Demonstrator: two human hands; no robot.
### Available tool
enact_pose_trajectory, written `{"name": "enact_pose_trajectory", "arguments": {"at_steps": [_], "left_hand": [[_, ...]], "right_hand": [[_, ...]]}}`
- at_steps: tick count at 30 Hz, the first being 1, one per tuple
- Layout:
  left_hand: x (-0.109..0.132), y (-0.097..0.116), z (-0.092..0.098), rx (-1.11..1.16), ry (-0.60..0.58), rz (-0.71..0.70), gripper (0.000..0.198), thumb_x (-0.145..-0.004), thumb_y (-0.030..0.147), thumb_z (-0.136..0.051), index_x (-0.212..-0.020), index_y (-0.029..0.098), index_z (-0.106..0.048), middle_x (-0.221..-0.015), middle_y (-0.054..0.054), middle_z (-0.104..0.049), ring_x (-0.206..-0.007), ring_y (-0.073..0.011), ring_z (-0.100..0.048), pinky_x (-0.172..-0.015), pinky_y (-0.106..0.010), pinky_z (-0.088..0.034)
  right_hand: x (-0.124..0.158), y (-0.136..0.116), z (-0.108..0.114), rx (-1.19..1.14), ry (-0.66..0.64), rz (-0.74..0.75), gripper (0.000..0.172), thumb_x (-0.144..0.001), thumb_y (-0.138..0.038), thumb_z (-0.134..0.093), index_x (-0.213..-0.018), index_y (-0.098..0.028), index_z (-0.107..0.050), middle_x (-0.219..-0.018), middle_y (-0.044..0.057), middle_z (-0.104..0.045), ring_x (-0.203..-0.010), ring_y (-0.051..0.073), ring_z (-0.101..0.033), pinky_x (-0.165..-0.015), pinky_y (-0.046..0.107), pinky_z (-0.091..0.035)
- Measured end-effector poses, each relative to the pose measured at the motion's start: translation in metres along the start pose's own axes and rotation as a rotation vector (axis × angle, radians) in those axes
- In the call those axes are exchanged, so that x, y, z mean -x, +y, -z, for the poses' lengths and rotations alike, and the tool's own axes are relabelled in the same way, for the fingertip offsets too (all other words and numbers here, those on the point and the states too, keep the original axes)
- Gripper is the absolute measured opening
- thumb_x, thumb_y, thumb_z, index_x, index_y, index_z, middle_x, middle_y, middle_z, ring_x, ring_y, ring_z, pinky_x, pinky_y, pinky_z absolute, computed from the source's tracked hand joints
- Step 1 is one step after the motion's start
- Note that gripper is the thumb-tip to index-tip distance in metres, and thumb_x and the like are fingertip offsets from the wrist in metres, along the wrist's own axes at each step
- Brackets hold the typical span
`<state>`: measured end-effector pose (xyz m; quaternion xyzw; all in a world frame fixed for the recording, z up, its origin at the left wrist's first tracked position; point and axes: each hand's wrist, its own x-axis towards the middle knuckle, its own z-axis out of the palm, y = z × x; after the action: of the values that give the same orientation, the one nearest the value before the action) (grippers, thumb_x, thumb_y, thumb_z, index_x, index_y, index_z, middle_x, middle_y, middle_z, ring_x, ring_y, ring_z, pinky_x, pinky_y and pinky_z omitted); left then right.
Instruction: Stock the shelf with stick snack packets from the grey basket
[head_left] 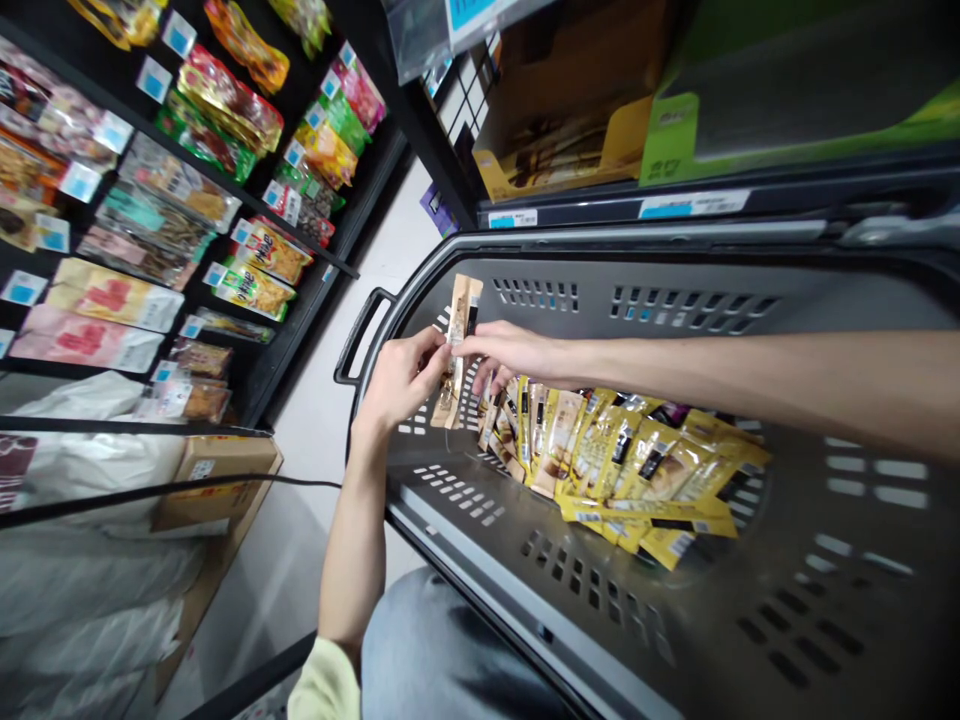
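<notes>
Pinched upright by left hand (401,375) and right hand (510,350), both closed on it: slim tan sachet (460,310), held over grey basket (675,300), just beside heaped yellow sachets (637,460).

A shop; snack packets (225,100) hang on racks with price tags (154,78); a shopping basket (675,620).

Small stack of slim beige-and-gold foil snack sachets (459,340) with dark label strips, held upright and slightly tilted, pinched between the left hand (401,378) and right hand (512,350). Beside it, a heap of matching yellow-gold sachets (630,460) lies overlapped inside the grey perforated plastic basket (675,620).
</notes>
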<state>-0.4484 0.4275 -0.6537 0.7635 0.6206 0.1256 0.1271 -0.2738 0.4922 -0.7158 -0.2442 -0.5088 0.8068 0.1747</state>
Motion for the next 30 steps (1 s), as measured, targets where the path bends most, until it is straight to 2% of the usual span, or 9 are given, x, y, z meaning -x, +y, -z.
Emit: {"name": "enact_pose_trajectory", "arguments": {"at_steps": [6, 9, 11, 14, 17, 20, 22, 26, 30], "left_hand": [[-0.001, -0.002, -0.001, 0.02, -0.049, 0.012, 0.031, -0.098, 0.04, -0.048, -0.08, 0.017, -0.059, -0.062, 0.003, -0.056, -0.056, -0.0111, -0.048, -0.059, -0.025, -0.034], [-0.001, -0.002, -0.002, 0.035, -0.022, 0.046, 0.033, -0.098, 0.043, -0.049, -0.083, 0.017, -0.061, -0.064, 0.002, -0.059, -0.057, -0.011, -0.049, -0.06, -0.025, -0.036], [0.0, -0.001, -0.003, 0.056, 0.014, 0.074, 0.034, -0.098, 0.047, -0.049, -0.088, 0.017, -0.063, -0.071, 0.001, -0.063, -0.063, -0.0118, -0.054, -0.062, -0.024, -0.039], [0.0, -0.001, -0.003, 0.158, 0.041, 0.125, 0.035, -0.096, 0.051, -0.053, -0.099, 0.018, -0.065, -0.079, -0.001, -0.067, -0.067, -0.0127, -0.059, -0.062, -0.023, -0.045], [-0.001, -0.003, -0.005, 0.363, 0.069, 0.184, 0.036, -0.087, 0.049, -0.067, -0.107, 0.019, -0.064, -0.086, -0.002, -0.069, -0.067, -0.0132, -0.063, -0.058, -0.022, -0.049], [-0.003, -0.008, -0.007, 0.537, 0.178, 0.231, 0.042, -0.076, 0.044, -0.081, -0.107, 0.019, -0.064, -0.094, -0.004, -0.07, -0.073, -0.0151, -0.068, -0.057, -0.022, -0.054], [-0.004, -0.011, -0.008, 0.581, 0.264, 0.246, 0.043, -0.072, 0.041, -0.084, -0.104, 0.019, -0.065, -0.092, -0.004, -0.071, -0.071, -0.0148, -0.067, -0.055, -0.022, -0.053], [-0.007, -0.015, -0.008, 0.568, 0.459, 0.201, 0.036, -0.073, 0.04, -0.085, -0.097, 0.019, -0.068, -0.082, -0.001, -0.069, -0.065, -0.0107, -0.061, -0.055, -0.019, -0.047], [-0.009, -0.02, -0.006, 0.546, 0.618, 0.187, 0.031, -0.077, 0.041, -0.082, -0.096, 0.02, -0.069, -0.07, 0.003, -0.061, -0.059, -0.0083, -0.051, -0.054, -0.019, -0.039]], "right_hand": [[-0.001, -0.003, 0.002, -0.097, 0.098, 0.009, 0.011, -0.09, -0.025, -0.064, -0.093, -0.015, -0.061, -0.098, 0.009, -0.067, -0.068, 0.014, -0.065, -0.052, 0.025, -0.052], [-0.002, -0.005, 0.001, -0.15, 0.127, 0.017, 0.006, -0.091, -0.019, -0.062, -0.088, -0.014, -0.062, -0.089, 0.007, -0.068, -0.067, 0.013, -0.064, -0.052, 0.022, -0.05], [-0.003, -0.006, 0.002, -0.204, 0.179, 0.034, 0.009, -0.092, -0.016, -0.062, -0.084, -0.014, -0.063, -0.081, 0.006, -0.067, -0.066, 0.012, -0.063, -0.053, 0.022, -0.051], [-0.005, -0.007, 0.004, -0.293, 0.269, 0.082, 0.013, -0.094, -0.013, -0.061, -0.081, -0.014, -0.062, -0.08, 0.006, -0.069, -0.067, 0.012, -0.064, -0.06, 0.023, -0.055], [-0.008, -0.009, 0.004, -0.357, 0.368, 0.121, 0.015, -0.097, -0.011, -0.059, -0.082, -0.014, -0.061, -0.081, 0.005, -0.071, -0.068, 0.011, -0.066, -0.067, 0.024, -0.058], [-0.009, -0.011, 0.003, -0.386, 0.425, 0.162, 0.013, -0.096, -0.013, -0.062, -0.083, -0.014, -0.061, -0.081, 0.004, -0.071, -0.067, 0.01, -0.067, -0.069, 0.024, -0.059], [-0.009, -0.012, 0.003, -0.398, 0.417, 0.182, 0.012, -0.095, -0.014, -0.063, -0.084, -0.014, -0.061, -0.086, 0.005, -0.072, -0.07, 0.011, -0.069, -0.07, 0.024, -0.06], [-0.01, -0.011, 0.009, -0.438, 0.378, 0.171, 0.014, -0.089, -0.016, -0.072, -0.087, -0.015, -0.058, -0.095, 0.006, -0.074, -0.077, 0.013, -0.073, -0.071, 0.026, -0.061], [-0.013, -0.011, 0.017, -0.46, 0.432, 0.202, 0.016, -0.087, -0.023, -0.076, -0.093, -0.017, -0.062, -0.095, 0.004, -0.073, -0.071, 0.012, -0.071, -0.061, 0.023, -0.058]]}}
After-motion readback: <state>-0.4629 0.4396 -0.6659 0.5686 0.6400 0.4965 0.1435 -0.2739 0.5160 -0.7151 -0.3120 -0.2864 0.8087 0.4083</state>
